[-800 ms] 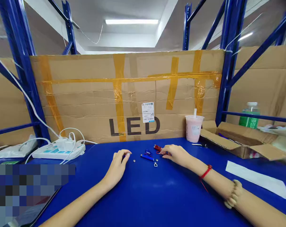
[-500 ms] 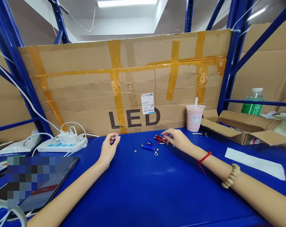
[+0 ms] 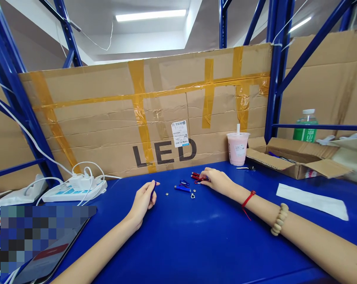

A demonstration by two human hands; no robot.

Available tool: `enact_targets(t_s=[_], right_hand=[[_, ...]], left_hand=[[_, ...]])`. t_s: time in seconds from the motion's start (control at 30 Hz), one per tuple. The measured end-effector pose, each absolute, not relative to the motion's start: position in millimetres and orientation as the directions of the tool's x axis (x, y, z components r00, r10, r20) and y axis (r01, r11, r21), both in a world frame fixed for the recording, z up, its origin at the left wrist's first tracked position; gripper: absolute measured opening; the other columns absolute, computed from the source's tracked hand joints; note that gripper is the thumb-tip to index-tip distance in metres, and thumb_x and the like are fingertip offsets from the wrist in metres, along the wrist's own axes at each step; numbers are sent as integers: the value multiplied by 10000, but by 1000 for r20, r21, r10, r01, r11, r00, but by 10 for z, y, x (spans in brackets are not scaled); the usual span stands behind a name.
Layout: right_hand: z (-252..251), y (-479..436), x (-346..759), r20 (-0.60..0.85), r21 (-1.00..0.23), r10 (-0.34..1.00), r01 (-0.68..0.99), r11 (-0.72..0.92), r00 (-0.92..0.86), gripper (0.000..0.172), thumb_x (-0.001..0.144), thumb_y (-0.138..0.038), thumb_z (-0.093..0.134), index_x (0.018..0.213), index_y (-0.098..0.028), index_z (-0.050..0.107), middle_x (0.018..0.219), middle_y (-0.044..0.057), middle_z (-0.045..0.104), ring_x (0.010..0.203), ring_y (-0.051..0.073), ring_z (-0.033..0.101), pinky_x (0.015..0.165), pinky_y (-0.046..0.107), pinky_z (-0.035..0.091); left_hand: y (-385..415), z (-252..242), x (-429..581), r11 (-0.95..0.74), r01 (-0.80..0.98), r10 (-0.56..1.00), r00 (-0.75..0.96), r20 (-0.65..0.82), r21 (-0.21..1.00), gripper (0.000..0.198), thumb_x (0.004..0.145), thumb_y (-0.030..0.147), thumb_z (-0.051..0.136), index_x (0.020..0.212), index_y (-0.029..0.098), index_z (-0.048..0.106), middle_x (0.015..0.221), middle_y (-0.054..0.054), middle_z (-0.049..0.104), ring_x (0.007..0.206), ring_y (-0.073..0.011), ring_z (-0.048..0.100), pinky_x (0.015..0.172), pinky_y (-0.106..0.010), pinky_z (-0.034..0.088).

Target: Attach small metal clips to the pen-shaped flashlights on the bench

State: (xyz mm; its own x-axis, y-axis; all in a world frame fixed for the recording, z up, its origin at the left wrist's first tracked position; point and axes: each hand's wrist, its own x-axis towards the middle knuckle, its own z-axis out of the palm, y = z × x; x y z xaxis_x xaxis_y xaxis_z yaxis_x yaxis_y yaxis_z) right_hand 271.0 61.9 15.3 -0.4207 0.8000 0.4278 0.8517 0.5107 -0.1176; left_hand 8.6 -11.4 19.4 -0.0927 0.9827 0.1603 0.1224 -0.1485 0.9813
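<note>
My left hand (image 3: pixel 144 201) is closed around a small dark blue tube-like piece (image 3: pixel 153 191), which shows between the thumb and fingers. My right hand (image 3: pixel 218 180) reaches to a little group of shiny red tube-like pieces (image 3: pixel 195 175). Its fingertips are pinched on a red piece with a clip (image 3: pixel 199 182), partly hidden by the fingers. Between the hands lie a blue cylinder (image 3: pixel 182 189) and a blue carabiner clip (image 3: pixel 184 182). A small silver square part (image 3: pixel 192 195), a round silver disc (image 3: pixel 194 190) and another disc (image 3: pixel 167 194) rest on the blue table.
A pink drink cup (image 3: pixel 237 149) with a straw stands at the back right, beside an open cardboard box (image 3: pixel 296 159). A white strip (image 3: pixel 313 201) lies at right. On the left are a power strip (image 3: pixel 73 189) and a dark screen (image 3: pixel 52 252). A cardboard wall (image 3: pixel 107 134) closes the back.
My right hand has lowered onto the red pieces and its fingers have closed. My left hand has turned, its fingers curling further around the blue piece. The view has shifted slightly.
</note>
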Motion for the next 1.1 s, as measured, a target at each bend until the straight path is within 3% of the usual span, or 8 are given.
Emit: enact_targets(t_s=[0.27,0.6,0.77,0.9,1.0,1.1], right_hand=[[179,767,2860,585,-465,799,748,474,-142,124,785,-294,587,783,-177,628,780,26,685,654,146,618,566,232,444],[99,740,2727,364,-788,927,501,358,-91,110,712,-244,638,738,-139,616,651,43,673,559,142,625,432,204,485],[112,738,2762,438,-684,896,619,386,-74,227,725,-373,628,698,-147,637,606,25,665,451,121,587,466,223,473],[127,737,2792,467,-563,875,719,408,-131,235,756,-409,590,728,-187,664,674,7,686,542,135,616,514,228,456],[181,667,2757,534,-362,782,748,555,-321,223,805,-410,541,826,-237,680,823,4,694,689,145,623,567,230,441],[220,584,2711,498,-155,657,688,709,-566,236,839,-418,509,899,-274,685,908,12,674,824,160,607,661,246,438]], left_hand=[[-124,232,73,-90,46,985,-145,96,995,565,622,592,588,957,140,540,424,88,395,358,-58,320,372,-165,134],[-143,218,114,-83,74,990,-112,91,994,529,641,582,574,927,141,521,414,99,384,313,-43,285,354,-168,151],[-143,176,120,-104,109,988,-104,115,989,458,698,564,534,914,161,505,415,106,376,283,-49,280,334,-170,155],[-135,165,135,-112,94,986,-117,123,989,412,708,553,540,873,181,475,428,106,391,292,-58,330,343,-168,189],[-130,165,138,-121,98,980,-148,135,988,389,712,545,549,837,190,450,433,106,399,323,-67,377,374,-174,242],[-140,179,140,-182,125,963,-177,202,975,357,725,517,557,831,192,453,479,85,462,429,-80,471,456,-181,319]])
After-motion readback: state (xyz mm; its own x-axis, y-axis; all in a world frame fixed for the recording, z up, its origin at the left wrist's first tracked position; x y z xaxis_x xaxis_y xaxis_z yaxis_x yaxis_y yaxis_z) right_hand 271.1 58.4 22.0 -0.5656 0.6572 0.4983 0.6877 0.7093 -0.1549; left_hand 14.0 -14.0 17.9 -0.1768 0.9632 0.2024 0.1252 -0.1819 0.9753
